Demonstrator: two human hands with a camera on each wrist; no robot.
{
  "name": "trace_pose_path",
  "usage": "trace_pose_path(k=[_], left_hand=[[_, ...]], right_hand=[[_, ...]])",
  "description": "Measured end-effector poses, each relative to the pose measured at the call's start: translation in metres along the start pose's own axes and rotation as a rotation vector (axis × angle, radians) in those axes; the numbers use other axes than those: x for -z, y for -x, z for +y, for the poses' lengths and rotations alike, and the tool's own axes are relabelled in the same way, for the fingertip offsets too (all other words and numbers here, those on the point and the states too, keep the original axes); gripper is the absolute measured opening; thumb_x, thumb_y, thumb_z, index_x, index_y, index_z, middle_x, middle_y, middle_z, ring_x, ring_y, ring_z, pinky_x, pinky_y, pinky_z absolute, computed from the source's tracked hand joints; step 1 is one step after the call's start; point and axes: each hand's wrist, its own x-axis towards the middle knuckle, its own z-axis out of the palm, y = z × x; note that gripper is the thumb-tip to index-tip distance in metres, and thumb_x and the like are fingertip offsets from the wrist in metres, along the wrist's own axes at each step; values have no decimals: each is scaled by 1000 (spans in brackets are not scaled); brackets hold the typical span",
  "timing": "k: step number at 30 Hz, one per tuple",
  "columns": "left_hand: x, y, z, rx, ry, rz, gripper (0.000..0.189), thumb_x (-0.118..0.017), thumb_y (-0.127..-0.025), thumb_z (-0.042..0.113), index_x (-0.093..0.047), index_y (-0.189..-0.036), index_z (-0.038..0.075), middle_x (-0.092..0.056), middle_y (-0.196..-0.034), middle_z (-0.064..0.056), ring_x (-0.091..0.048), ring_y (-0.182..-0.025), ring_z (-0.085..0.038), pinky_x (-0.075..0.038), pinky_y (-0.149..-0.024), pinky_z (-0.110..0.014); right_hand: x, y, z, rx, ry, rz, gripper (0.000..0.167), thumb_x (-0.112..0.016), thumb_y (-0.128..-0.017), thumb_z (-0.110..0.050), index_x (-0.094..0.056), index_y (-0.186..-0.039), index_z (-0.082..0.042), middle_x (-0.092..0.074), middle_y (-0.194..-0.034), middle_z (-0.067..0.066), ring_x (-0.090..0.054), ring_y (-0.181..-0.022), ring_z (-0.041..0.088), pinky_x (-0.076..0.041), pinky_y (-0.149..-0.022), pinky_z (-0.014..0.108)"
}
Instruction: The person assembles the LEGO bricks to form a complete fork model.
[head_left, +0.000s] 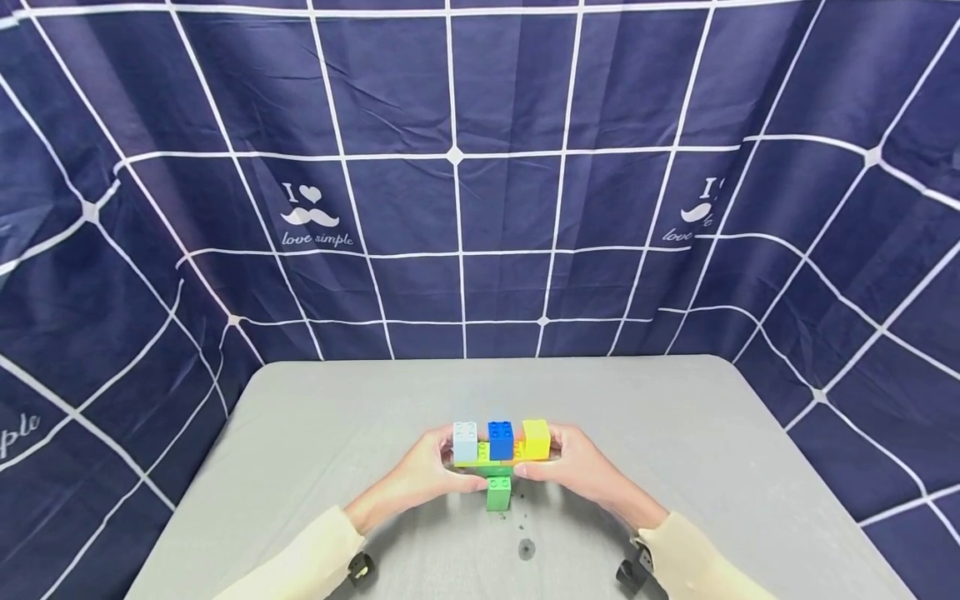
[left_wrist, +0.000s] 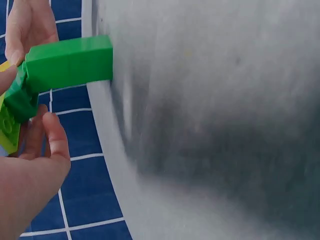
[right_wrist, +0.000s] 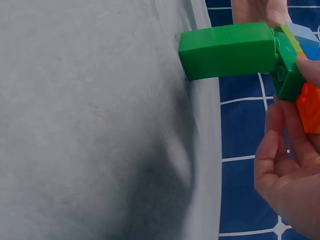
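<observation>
A structure of toy building bricks stands between the hands on a column of green bricks (head_left: 498, 494). Across its top lie a lime brick (head_left: 482, 455) and an orange brick (right_wrist: 309, 112), over a darker green brick (right_wrist: 288, 70). Light blue (head_left: 465, 442), blue (head_left: 501, 440) and yellow (head_left: 536, 437) bricks sit in a row above them. My left hand (head_left: 429, 467) holds the left end with thumb in front and fingers behind. From the other side my right hand (head_left: 577, 462) grips the right end likewise. Fingers behind the bricks are partly hidden in the head view.
The grey-covered table (head_left: 337, 400) extends around the bricks, with a dark round spot (head_left: 527, 548) on its front part. A navy curtain (head_left: 405, 200) with white lines hangs behind the table and along both sides.
</observation>
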Motion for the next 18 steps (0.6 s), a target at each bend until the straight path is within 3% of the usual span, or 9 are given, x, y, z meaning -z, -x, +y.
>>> trace_pose_path(k=[5, 9, 18], left_hand=[[-11, 5, -4, -23, -82, 65, 67, -97, -79, 7, -60, -135, 5, -71, -122, -1, -68, -114, -17, -52, -101, -29], [-19, 8, -6, -34, -91, 90, 70, -99, -78, 10, -58, -136, 10, -72, -123, 2, -68, -114, -17, -52, -103, -32], [-25, 10, -9, 24, -36, 119, 51, -97, -80, 6, -74, -125, 6, -80, -110, 0, -74, -103, -17, -58, -91, -28]], right_hand=[[-4, 2, 0, 11, -10, -2, 35, -88, -92, -14, -76, -123, 0, -80, -107, 7, -73, -95, 20, -56, -83, 28], [-5, 4, 0, 6, -12, 4, 36, -88, -92, -14, -76, -123, -1, -80, -108, 7, -73, -97, 20, -56, -84, 28], [-5, 10, -3, 3, 45, 16, 34, -92, -88, -16, -78, -119, -7, -79, -101, 4, -69, -92, 21, -54, -80, 29]])
